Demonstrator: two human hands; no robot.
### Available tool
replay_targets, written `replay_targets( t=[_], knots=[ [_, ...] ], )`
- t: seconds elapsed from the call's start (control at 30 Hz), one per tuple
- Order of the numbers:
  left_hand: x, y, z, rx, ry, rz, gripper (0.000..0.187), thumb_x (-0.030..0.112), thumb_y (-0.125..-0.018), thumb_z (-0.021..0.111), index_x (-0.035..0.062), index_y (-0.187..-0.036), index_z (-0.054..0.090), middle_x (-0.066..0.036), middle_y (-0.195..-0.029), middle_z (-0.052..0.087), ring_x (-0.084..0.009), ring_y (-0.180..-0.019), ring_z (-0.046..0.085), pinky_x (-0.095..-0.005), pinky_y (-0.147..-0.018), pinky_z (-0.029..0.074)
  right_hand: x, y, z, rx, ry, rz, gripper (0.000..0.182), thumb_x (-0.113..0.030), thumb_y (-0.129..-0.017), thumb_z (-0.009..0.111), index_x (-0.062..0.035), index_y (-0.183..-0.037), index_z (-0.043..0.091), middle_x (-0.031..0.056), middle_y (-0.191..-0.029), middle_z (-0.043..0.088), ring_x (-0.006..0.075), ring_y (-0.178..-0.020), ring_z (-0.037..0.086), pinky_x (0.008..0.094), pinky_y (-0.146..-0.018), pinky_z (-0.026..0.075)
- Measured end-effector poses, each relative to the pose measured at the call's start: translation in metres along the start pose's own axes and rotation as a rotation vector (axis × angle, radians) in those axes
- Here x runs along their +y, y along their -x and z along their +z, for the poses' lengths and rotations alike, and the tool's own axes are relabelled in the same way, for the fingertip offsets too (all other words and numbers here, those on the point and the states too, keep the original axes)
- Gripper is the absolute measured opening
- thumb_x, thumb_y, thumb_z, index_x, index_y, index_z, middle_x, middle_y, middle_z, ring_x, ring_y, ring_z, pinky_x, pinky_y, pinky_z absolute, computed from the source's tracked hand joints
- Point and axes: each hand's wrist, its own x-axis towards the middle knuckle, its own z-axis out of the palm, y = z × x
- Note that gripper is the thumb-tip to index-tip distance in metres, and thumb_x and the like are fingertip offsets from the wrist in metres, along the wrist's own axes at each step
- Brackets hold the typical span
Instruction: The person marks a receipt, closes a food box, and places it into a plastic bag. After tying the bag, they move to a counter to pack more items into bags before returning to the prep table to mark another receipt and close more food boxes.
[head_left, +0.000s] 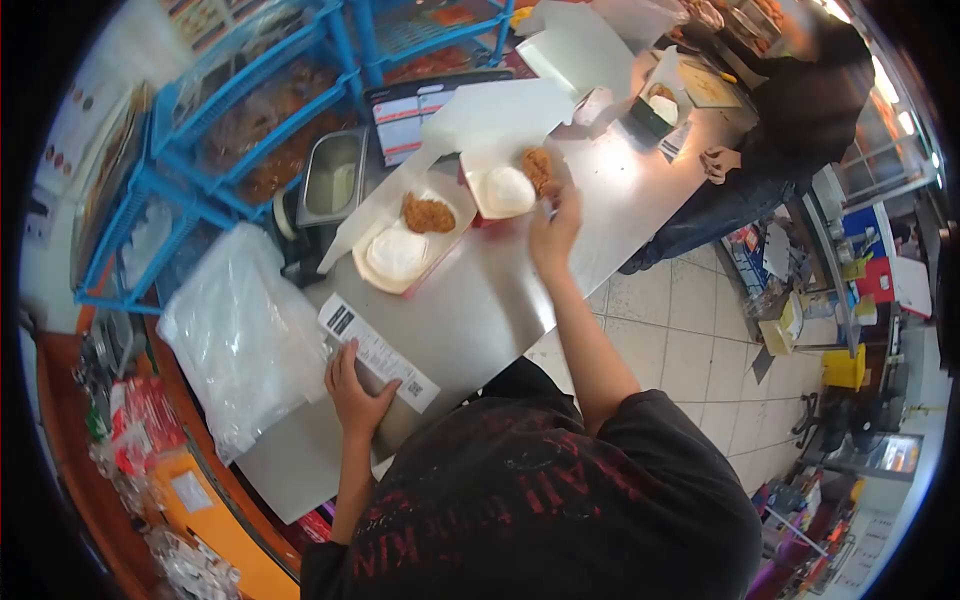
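A printed paper slip (378, 353) lies on the metal counter, and my left hand (362, 393) rests at its lower edge with the fingers spread. My right hand (556, 232) is at the right side of an open box (478, 206), its fingers bent towards the box wall; what they grip, if anything, is too small to tell. That box holds a white round item (505, 191) and a piece of fried chicken (537, 170). Left of it stands a second open box (437, 262) with another white round item (397, 253) and fried chicken piece (428, 214).
Clear plastic bags (245, 335) lie at the left. Behind are a metal container (333, 176), blue crates (215, 160) and a screen (400, 118). A co-worker in dark clothes (805, 110) stands at the counter's far right, near another box (655, 115).
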Motion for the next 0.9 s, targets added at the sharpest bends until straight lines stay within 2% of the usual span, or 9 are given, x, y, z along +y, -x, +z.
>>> replay_targets(
  t=[0.1,0.17,0.2,0.4,0.57,0.67,0.73,0.83,0.9],
  knots=[
    [0.005,-0.003,-0.002,-0.031,-0.004,-0.011,0.091,0.035,-0.056,0.080,0.0052,-0.131,0.038,-0.014,-0.130,0.047,-0.0330,-0.120,0.039,-0.0456,-0.103,0.023,0.074,-0.062,-0.006,0.167,0.398,-0.180,0.025,-0.004,-0.079,0.051,-0.0009,-0.103,0.057,0.0149,-0.094,0.058,0.0307,-0.083,0.055,0.0378,-0.077,0.045],
    [0.004,-0.005,0.002,-0.021,-0.028,0.009,0.094,0.035,-0.055,0.081,0.0046,-0.132,0.036,-0.015,-0.129,0.046,-0.0338,-0.119,0.039,-0.0468,-0.102,0.023,0.104,-0.085,-0.003,-0.192,0.470,-0.016,0.033,-0.013,-0.078,0.056,-0.0029,-0.109,0.058,0.0189,-0.101,0.059,0.0373,-0.088,0.055,0.0443,-0.083,0.043],
    [0.007,-0.008,0.003,-0.030,-0.029,-0.011,0.096,0.036,-0.055,0.081,0.0042,-0.133,0.034,-0.015,-0.129,0.045,-0.0346,-0.119,0.038,-0.0480,-0.102,0.023,0.103,-0.093,-0.005,-0.413,0.286,0.192,0.032,-0.014,-0.082,0.052,-0.0042,-0.111,0.060,0.0216,-0.103,0.061,0.0387,-0.093,0.057,0.0427,-0.084,0.044],
    [0.025,-0.019,0.028,-0.015,-0.146,-0.080,0.102,0.046,-0.056,0.078,0.0012,-0.135,0.029,-0.019,-0.128,0.040,-0.0387,-0.119,0.031,-0.0528,-0.102,0.019,0.110,-0.099,-0.001,-0.645,0.015,0.135,0.029,-0.013,-0.087,0.049,-0.0021,-0.112,0.059,0.0226,-0.104,0.061,0.0365,-0.095,0.059,0.0381,-0.085,0.045],
    [0.038,-0.028,0.041,0.004,-0.113,-0.206,0.104,0.044,-0.055,0.079,-0.0001,-0.135,0.028,-0.022,-0.130,0.034,-0.0401,-0.120,0.029,-0.0542,-0.103,0.017,0.111,-0.100,0.005,-0.653,-0.011,0.100,0.027,-0.016,-0.090,0.046,-0.0030,-0.109,0.060,0.0199,-0.102,0.062,0.0366,-0.095,0.057,0.0401,-0.083,0.044],
    [0.026,-0.035,0.054,-0.064,-0.133,-0.354,0.097,0.048,-0.062,0.073,0.0045,-0.136,0.028,-0.019,-0.134,0.030,-0.0410,-0.124,0.025,-0.0578,-0.104,0.011,0.114,-0.104,0.007,-0.675,-0.025,0.095,0.026,-0.017,-0.090,0.045,-0.0032,-0.105,0.061,0.0184,-0.100,0.062,0.0362,-0.094,0.057,0.0415,-0.082,0.044],
    [0.012,-0.046,0.068,-0.018,-0.033,-0.726,0.083,0.053,-0.072,0.061,0.0105,-0.138,0.031,-0.014,-0.140,0.025,-0.0402,-0.131,0.017,-0.0619,-0.104,0.005,0.114,-0.103,0.007,-0.695,-0.035,0.106,0.025,-0.017,-0.090,0.044,-0.0031,-0.104,0.061,0.0181,-0.100,0.062,0.0361,-0.093,0.057,0.0416,-0.082,0.044],
    [0.052,-0.085,0.066,0.005,0.029,-0.985,0.070,0.053,-0.080,0.049,0.0141,-0.137,0.036,-0.009,-0.145,0.021,-0.0378,-0.135,0.010,-0.0650,-0.102,0.000,0.112,-0.105,0.005,-0.680,-0.028,0.073,0.026,-0.017,-0.091,0.044,-0.0032,-0.105,0.061,0.0182,-0.100,0.062,0.0359,-0.093,0.057,0.0415,-0.081,0.044],
    [0.063,-0.094,0.071,0.015,-0.011,-1.007,0.067,0.051,-0.081,0.048,0.0137,-0.136,0.039,-0.009,-0.146,0.021,-0.0370,-0.136,0.010,-0.0652,-0.102,0.000,0.114,-0.106,0.006,-0.711,-0.024,0.110,0.027,-0.017,-0.089,0.048,-0.0033,-0.108,0.060,0.0202,-0.100,0.062,0.0371,-0.093,0.058,0.0401,-0.083,0.045]
  ],
)
